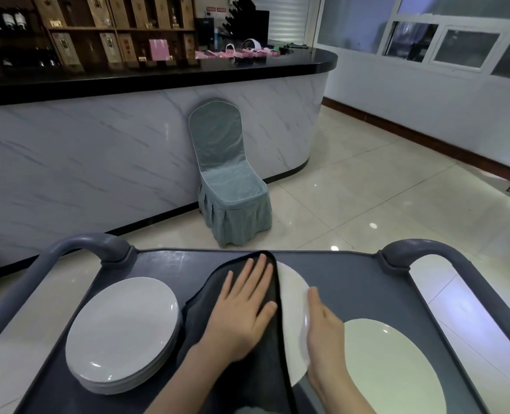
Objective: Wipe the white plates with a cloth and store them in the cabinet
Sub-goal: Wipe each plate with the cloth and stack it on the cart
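White plate (292, 297) stands tilted in the middle of a grey cart (352, 273), mostly covered by a dark cloth (265, 369). The left hand (242, 312) lies flat on the cloth with fingers spread, pressing it against the plate. The right hand (325, 333) holds the plate's right rim, thumb along the edge. A stack of plates (122, 327) sits to the left and a single plate (391, 369) to the right. A covered chair (230, 186) stands beyond, against a marble-fronted bar (98, 144).
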`<state>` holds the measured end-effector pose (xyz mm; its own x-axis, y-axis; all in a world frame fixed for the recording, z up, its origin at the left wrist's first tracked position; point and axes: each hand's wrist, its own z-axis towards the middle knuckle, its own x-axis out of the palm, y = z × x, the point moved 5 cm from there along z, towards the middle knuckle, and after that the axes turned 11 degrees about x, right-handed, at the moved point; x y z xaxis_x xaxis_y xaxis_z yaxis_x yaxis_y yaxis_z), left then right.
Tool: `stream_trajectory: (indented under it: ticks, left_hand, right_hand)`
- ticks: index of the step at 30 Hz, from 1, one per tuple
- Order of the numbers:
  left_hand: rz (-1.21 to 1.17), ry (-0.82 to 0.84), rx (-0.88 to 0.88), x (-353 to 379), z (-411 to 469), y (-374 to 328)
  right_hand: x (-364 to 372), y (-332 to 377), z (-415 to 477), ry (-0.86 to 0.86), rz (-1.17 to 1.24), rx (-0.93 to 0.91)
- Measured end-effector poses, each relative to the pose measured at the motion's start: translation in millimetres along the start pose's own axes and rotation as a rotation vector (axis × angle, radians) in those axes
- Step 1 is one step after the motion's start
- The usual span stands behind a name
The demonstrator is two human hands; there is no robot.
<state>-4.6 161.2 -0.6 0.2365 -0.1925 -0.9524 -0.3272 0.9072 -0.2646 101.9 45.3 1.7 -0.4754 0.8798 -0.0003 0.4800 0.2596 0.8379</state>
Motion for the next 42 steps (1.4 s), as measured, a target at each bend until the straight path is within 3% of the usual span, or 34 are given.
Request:
stream_trajectory:
  ticks: [6, 11, 16, 21, 26, 30, 34, 36, 38, 40, 42]
  left_hand:
    - [0.091, -0.04, -0.002, 1, -32, -10]
    - [0.071, -0.067, 0.107, 12, -31, -50]
    - [0.031, -0.091, 0.081, -3, -5, -32]
    - [-0.061, -0.261, -0.016, -35, 7, 13]
    - [-0.634, -0.346, -0.254, -42, -6, 52]
    - [-0.704, -0.333, -0.179, -55, -1, 48]
    - [-0.636, -0.152, -0.014, -62, 12, 28]
    - [-0.669, -0.195, -0.07, -61, 8, 31]
    - [-0.768, -0.345, -0.223, -57, -4, 43]
    - [-0.901, -0.52, -0.41, -48, -21, 51]
    - [-1.006, -0.59, -0.531, -37, -32, 50]
  right_hand:
    - [-25, 28, 15, -0.075, 0.117, 0.026]
    - [-8, 8, 8, -0.012, 0.098, 0.027]
    - [13, -9, -8, 0.119, 0.064, 0.0]
    - [4, 20, -12, 0.178, -0.135, -0.211]
    - [-8, 57, -13, 0.249, -0.341, -0.361]
    - [2, 74, -22, 0.36, -0.513, -0.463]
    - [21, 69, -33, 0.438, -0.744, -0.652]
    - [17, 71, -32, 0.414, -0.7, -0.658]
    - [5, 73, -25, 0.342, -0.556, -0.608]
    - [-7, 69, -18, 0.252, -0.347, -0.502]
    - [-11, 62, -15, 0.203, -0.224, -0.395]
